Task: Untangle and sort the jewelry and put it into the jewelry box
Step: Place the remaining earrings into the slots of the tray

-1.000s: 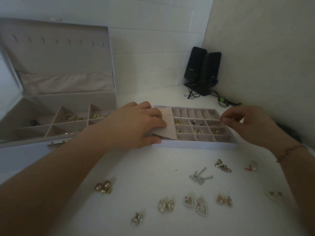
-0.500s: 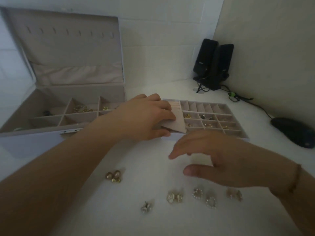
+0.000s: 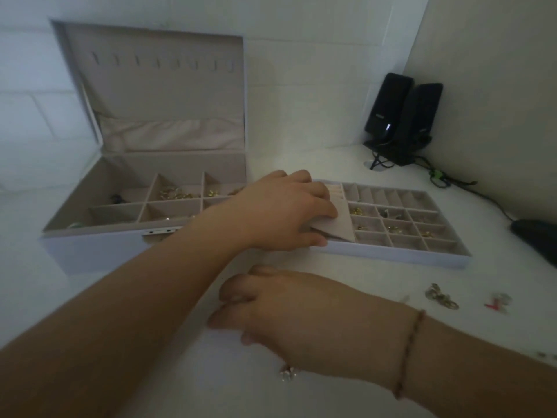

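The open jewelry box point(image 3: 168, 232) stands at the left with its lid up and gold pieces in its rear compartments. To its right lies the divided tray point(image 3: 391, 256) with small earrings in several cells. My left hand point(image 3: 280, 212) grips the tray's left end, its fingers pressing on a beige pad point(image 3: 339, 226). My right hand point(image 3: 301, 312) is palm down on the table in front of the tray, fingers curled leftward; what lies under them is hidden. Loose on the table are a silver earring pair point(image 3: 441, 297), a red-and-white piece point(image 3: 498, 301) and a small sparkly earring point(image 3: 287, 374) below my wrist.
Two black speakers point(image 3: 401, 116) stand in the back corner, and their cable point(image 3: 446, 182) runs along the right wall. A dark computer mouse point(image 3: 536, 236) lies at the right edge. White walls close off the back and the right.
My right hand has swung from the tray's right end down and to the left across the table, covering most of the loose earrings. My left hand has stayed on the tray.
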Motion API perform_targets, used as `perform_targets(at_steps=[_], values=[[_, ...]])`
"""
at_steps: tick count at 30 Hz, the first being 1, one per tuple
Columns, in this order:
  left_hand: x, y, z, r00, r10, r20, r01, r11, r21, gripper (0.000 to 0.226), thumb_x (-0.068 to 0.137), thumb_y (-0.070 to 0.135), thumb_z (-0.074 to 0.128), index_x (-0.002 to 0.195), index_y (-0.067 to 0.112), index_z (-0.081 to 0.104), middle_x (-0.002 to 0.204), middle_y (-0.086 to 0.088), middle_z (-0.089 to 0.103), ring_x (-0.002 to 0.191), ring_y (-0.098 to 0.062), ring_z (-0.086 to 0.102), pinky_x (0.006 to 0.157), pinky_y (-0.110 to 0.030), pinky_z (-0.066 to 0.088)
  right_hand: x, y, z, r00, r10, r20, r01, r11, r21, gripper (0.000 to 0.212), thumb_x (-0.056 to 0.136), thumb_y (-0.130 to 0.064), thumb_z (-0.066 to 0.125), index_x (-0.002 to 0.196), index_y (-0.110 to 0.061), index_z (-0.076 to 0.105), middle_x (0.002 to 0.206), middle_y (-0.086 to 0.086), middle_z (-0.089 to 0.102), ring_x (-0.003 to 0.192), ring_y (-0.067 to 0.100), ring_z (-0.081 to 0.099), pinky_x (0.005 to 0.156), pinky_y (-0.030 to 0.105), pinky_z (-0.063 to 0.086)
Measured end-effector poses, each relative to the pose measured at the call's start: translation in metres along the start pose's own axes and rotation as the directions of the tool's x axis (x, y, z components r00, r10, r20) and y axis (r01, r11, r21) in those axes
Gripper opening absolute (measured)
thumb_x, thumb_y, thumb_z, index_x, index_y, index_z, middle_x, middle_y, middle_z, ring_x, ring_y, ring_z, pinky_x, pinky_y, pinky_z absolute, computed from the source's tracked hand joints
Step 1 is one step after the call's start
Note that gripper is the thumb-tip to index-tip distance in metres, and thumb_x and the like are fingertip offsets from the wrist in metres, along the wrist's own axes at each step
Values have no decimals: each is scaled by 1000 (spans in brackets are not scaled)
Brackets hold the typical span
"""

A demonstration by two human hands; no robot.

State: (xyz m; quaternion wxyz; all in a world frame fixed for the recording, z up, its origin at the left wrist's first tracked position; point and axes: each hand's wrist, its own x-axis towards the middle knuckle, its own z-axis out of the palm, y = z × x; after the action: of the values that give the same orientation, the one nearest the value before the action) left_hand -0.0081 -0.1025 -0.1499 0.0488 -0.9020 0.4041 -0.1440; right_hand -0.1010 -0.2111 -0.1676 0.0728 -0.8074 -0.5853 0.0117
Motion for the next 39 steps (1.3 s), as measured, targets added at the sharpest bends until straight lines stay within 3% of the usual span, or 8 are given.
perform_targets(at_steps=[7,10,16,20,25,30,34,39], values=[[0,-1,1,1000,12,-4,-12,1000,-11,52,91,62,46,137,39,45,136,13,47,120,-15,41,95,-36,40,-28,8,-15,991,75,115,-78,997,21,30,82,0,59,106,-19,62,100,7,55,85,26,57,71,47,51],[0,-1,1,1000,21,-12,-21,1000,-7,51,90,62,46,136,40,45,135,14,48,120,-15,41,93,-35,40,-64,23,-47,948,314,56,-318,945,84,19,88,-17,61,99,-32,63,98,-14,58,87,0,55,81,22,47],[0,-2,4,999,26,-41,-26,1000,-4,49,90,62,46,134,40,47,133,14,50,117,-16,45,91,-37,43,-141,113,-80,516,792,-326,-745,603,286,31,80,-7,71,76,-36,64,82,-11,68,72,7,64,71,13,49],[-2,-3,7,997,33,-74,-33,999,11,48,87,63,45,127,38,55,126,13,57,111,-18,51,83,-36,46,-157,161,-63,410,863,-296,-843,482,238,20,82,-5,68,81,-25,67,83,1,68,68,-4,54,60,-2,39],[-1,-6,11,996,39,-82,-38,999,20,51,85,67,37,125,41,54,123,16,57,109,-15,52,82,-34,48,-161,174,-62,436,839,-325,-832,514,208,22,88,-6,60,84,-28,65,76,-20,54,69,-4,50,68,18,39],[-1,-6,11,992,61,-108,-61,998,4,50,84,65,40,122,37,59,119,13,60,105,-18,57,78,-38,51,-173,179,-52,462,783,-416,-797,573,193,29,86,-3,59,86,-31,68,93,-3,65,80,15,58,78,25,45],[-1,-5,11,991,63,-115,-63,998,3,50,83,64,40,120,36,61,117,12,62,103,-18,58,77,-36,51,-173,173,-54,678,662,-319,-675,733,86,26,83,-14,71,87,-39,70,89,-13,64,74,7,56,66,20,44],[-1,-5,11,993,54,-104,-54,999,3,50,84,65,40,121,38,59,119,14,60,106,-17,57,79,-35,50,-172,175,-47,736,585,-341,-663,725,-186,17,79,-18,74,88,-32,76,94,-3,65,85,21,60,67,35,52]])
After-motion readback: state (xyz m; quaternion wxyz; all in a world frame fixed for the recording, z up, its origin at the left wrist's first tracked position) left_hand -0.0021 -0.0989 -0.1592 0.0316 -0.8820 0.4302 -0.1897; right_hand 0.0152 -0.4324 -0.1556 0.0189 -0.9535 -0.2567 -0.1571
